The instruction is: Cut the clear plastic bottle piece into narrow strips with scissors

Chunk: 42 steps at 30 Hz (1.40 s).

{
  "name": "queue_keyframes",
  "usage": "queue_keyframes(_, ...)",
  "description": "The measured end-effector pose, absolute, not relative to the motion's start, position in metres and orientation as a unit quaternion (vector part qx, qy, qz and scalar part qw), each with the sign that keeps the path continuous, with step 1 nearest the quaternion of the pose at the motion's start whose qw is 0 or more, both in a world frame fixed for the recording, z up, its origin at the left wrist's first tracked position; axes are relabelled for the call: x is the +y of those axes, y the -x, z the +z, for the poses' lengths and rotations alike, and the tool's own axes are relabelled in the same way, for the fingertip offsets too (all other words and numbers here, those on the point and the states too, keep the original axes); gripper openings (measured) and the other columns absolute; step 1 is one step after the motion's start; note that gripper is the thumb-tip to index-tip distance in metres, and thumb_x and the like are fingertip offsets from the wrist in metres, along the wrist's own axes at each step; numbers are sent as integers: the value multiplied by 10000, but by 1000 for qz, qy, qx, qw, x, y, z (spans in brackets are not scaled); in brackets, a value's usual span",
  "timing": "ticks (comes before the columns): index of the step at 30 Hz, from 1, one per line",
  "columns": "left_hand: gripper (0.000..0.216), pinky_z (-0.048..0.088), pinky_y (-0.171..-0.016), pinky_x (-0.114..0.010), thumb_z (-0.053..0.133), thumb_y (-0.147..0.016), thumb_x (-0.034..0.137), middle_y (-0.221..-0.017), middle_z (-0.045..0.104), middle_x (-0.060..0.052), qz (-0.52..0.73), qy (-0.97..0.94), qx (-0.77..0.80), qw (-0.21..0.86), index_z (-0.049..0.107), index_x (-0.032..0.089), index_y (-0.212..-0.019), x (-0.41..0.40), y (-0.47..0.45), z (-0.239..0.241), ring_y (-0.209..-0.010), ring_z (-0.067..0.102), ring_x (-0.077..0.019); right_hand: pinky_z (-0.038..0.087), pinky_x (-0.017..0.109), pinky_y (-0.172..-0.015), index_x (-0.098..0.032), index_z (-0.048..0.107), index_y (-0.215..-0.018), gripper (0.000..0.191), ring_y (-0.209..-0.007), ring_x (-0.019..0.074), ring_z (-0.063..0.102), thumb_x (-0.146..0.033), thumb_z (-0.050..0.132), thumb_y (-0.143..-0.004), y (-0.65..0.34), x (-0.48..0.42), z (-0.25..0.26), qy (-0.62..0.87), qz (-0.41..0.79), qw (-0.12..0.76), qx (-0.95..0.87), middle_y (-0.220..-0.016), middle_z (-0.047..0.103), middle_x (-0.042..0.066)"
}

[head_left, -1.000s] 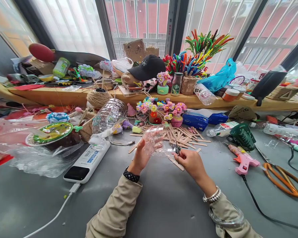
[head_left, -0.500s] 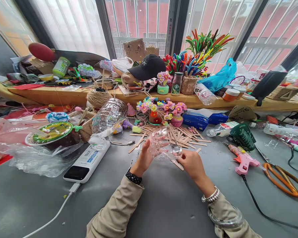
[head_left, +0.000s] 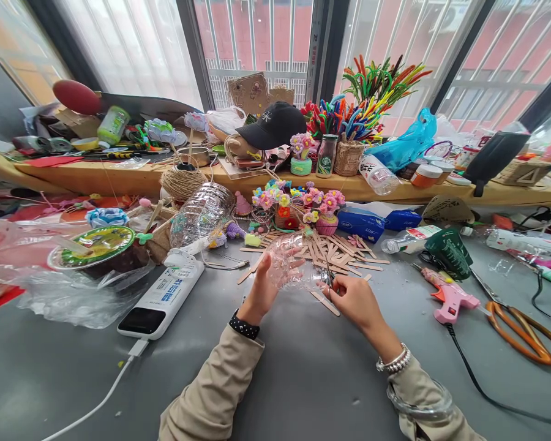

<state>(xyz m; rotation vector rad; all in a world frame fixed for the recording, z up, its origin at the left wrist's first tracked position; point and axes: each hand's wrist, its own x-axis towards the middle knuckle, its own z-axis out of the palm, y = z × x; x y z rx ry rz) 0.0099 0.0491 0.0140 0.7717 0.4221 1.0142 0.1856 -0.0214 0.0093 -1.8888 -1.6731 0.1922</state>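
Above the table middle, a clear plastic bottle piece (head_left: 298, 278) lies on its side, its narrow neck toward the right. My left hand (head_left: 264, 285) holds it from the left, with fingers seen through the plastic. At the neck end, my right hand (head_left: 351, 300) is closed in a pinch. A thin dark thing (head_left: 329, 277) shows at its fingertips, too small to name. Behind and under the bottle piece, flat wooden craft sticks (head_left: 335, 254) lie in a loose pile.
A pink glue gun (head_left: 454, 297) and orange-handled scissors (head_left: 523, 331) lie to the right. On the left are a white power bank (head_left: 163, 300) with a cable and a round green-lidded tub (head_left: 98, 245). Crochet flowers (head_left: 284, 199) and a larger plastic bottle (head_left: 202, 214) stand behind.
The bottle piece and my left hand have shifted slightly left. My right hand's fingers have changed their pinch at the neck, and a thin dark thing now shows there.
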Motion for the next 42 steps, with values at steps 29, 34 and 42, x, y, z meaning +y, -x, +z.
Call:
queue_keyframes(29, 606, 426, -859, -406, 660, -643, 536, -1265, 526, -85, 485, -395, 190, 757, 534, 243, -1158, 48, -10, 13, -1099, 519, -307, 220, 234, -459, -205, 356, -445, 413, -436, 106, 360, -470, 490, -733, -186, -21, 7, 721, 64, 289, -627, -424, 420, -26)
queue_keyframes(34, 580, 415, -882, -413, 651, -663, 514, -1276, 515, -86, 482, -402, 188, 755, 534, 241, -1161, 48, -9, 12, -1118, 505, -310, 226, 230, -454, -204, 387, -445, 353, -443, 109, 386, -404, 509, -709, -185, -22, 7, 719, 58, 289, -629, -433, 446, -21)
queue_keyframes(42, 547, 430, -869, -407, 624, -701, 497, -1289, 502, -84, 465, -437, 185, 748, 536, 246, -1179, 47, -10, 8, -1113, 508, -311, 231, 242, -475, -207, 364, -445, 311, -443, 111, 379, -328, 487, -704, -186, -21, 5, 721, 64, 292, -625, -427, 451, -22)
